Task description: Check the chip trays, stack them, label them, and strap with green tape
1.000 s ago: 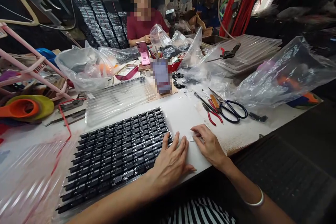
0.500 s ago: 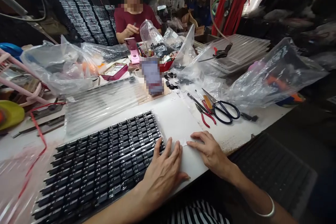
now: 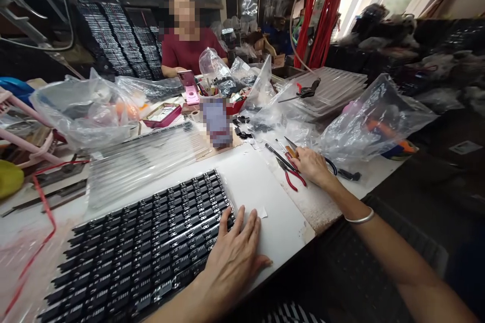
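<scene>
My left hand (image 3: 237, 242) lies flat with spread fingers, its fingertips at the right edge of a clear plastic tray (image 3: 228, 192) filled with rows of small black parts (image 3: 151, 232). A small white paper scrap (image 3: 262, 213) is just beyond its fingers on the white tabletop. Over on the right, my right hand (image 3: 311, 164) is closed over the middle of the scissors (image 3: 332, 165), covering most of them. Only a blade tip and part of a dark handle loop show. Beside that hand lie red-handled pliers (image 3: 291, 176) and some slim tools.
Ribbed clear trays (image 3: 140, 159) lie behind the filled tray. A phone (image 3: 216, 122) stands mid-table, near loose black pieces (image 3: 242, 128). Plastic bags (image 3: 375, 126) crowd the right and back. A person in a maroon shirt (image 3: 206, 50) sits opposite.
My right hand has left the paper scrap and reached forward and right onto the scissors. My left hand stays at the tray edge. The person opposite has lowered a hand.
</scene>
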Available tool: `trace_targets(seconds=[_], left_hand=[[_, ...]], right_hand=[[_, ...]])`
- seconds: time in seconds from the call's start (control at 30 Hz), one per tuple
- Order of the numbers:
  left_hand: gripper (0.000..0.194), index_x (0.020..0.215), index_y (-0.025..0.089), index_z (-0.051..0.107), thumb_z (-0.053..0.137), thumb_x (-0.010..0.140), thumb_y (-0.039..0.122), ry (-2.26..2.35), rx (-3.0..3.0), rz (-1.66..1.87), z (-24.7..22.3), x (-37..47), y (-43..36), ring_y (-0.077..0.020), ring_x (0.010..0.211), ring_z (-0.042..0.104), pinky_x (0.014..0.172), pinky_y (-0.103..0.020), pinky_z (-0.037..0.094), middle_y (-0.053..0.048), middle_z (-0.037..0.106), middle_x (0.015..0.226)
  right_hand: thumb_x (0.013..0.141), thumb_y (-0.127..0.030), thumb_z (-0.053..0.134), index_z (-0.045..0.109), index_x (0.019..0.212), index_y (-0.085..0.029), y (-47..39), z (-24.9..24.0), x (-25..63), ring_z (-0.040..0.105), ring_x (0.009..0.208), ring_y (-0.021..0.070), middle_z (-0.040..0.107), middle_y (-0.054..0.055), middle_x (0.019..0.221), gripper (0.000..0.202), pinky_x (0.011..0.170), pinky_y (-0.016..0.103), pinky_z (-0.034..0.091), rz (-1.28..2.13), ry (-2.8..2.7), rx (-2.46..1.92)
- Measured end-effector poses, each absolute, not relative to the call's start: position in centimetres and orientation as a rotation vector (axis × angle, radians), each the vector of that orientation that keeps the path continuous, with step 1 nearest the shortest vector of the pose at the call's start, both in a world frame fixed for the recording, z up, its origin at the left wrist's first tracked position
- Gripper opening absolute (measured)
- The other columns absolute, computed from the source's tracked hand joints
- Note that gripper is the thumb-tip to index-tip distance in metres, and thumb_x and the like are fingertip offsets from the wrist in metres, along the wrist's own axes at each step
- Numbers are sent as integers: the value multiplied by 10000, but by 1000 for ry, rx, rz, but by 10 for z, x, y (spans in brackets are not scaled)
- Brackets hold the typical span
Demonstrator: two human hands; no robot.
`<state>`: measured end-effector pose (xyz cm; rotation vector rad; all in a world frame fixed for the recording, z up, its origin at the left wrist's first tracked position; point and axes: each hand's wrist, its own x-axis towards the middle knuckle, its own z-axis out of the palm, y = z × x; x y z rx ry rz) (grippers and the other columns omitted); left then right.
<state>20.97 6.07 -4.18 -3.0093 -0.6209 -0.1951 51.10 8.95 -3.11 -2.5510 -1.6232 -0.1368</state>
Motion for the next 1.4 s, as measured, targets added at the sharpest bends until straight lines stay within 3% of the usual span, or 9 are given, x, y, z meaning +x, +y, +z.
trace_targets(seconds=[0.17, 0.37, 0.63, 0.73, 0.83, 0.97, 1.1, 1.27, 1.4], left_hand=[[684, 1278, 125, 508, 321, 867, 638, -619, -3000, -208, -42, 209, 60, -359, 1242, 448, 1009, -590, 291, -109, 535, 1332], [689, 1274, 127, 508, 308, 866, 644, -618, -2983, -253, -46, 209, 60, -350, 1245, 444, 1020, -584, 273, -103, 538, 1330], [661, 1278, 133, 499, 367, 859, 627, -670, -3024, -161, -39, 211, 57, -333, 1279, 405, 1055, -554, 234, -123, 519, 1342], [656, 1280, 124, 491, 382, 859, 616, -675, -3034, -129, -37, 211, 57, -334, 1290, 389, 1062, -552, 224, -140, 507, 1345], [659, 1286, 116, 480, 375, 864, 611, -675, -3048, -117, -36, 211, 58, -331, 1298, 376, 1069, -549, 216, -141, 491, 1359], [661, 1304, 115, 459, 361, 872, 605, -673, -3063, -111, -36, 210, 57, -323, 1316, 351, 1074, -550, 208, -130, 492, 1360], [669, 1319, 111, 442, 348, 876, 604, -664, -3064, -103, -36, 211, 58, -326, 1316, 350, 1076, -553, 199, -127, 491, 1363], [669, 1317, 100, 450, 330, 885, 597, -643, -3049, -117, -37, 210, 59, -337, 1307, 361, 1073, -559, 193, -128, 492, 1366], [686, 1322, 97, 454, 311, 884, 605, -624, -3037, -110, -35, 210, 57, -344, 1298, 374, 1067, -560, 211, -132, 492, 1367]], right_hand=[[939, -180, 388, 559, 1117, -137, 94, -25, 508, 579, 892, 232, 594, 130, 1042, 250, 727, 298, 393, -134, -1652, -2552], [856, -172, 513, 665, 863, -134, 111, -27, 490, 547, 1007, 251, 606, 144, 1049, 156, 846, 298, 382, 42, -1786, -2491], [771, -231, 532, 563, 813, -152, 102, -3, 494, 565, 697, 197, 577, 47, 707, 95, 625, 286, 418, 283, -1503, -2336], [866, -322, 401, 453, 827, -205, 63, -6, 475, 421, 480, 114, 446, -33, 609, 134, 466, 244, 361, 462, -1392, -2073], [785, -366, 599, 382, 735, -221, 28, -25, 446, 319, 445, 78, 366, -62, 601, 265, 406, 212, 270, 986, -918, -1357], [816, -380, 616, 528, 884, -213, 9, -47, 422, 487, 524, 112, 501, -34, 625, 201, 476, 227, 374, 1261, -722, -1130], [861, -354, 574, 597, 1068, -187, 9, -48, 417, 610, 876, 193, 650, 70, 924, 267, 751, 311, 467, 1216, -1001, -1158], [828, -268, 593, 568, 788, -182, 19, -46, 406, 527, 628, 126, 570, -10, 686, 98, 572, 241, 419, 867, -1332, -1430], [826, -270, 566, 577, 862, -183, 27, -46, 402, 526, 644, 129, 585, 3, 747, 95, 569, 239, 424, 832, -1400, -1408]])
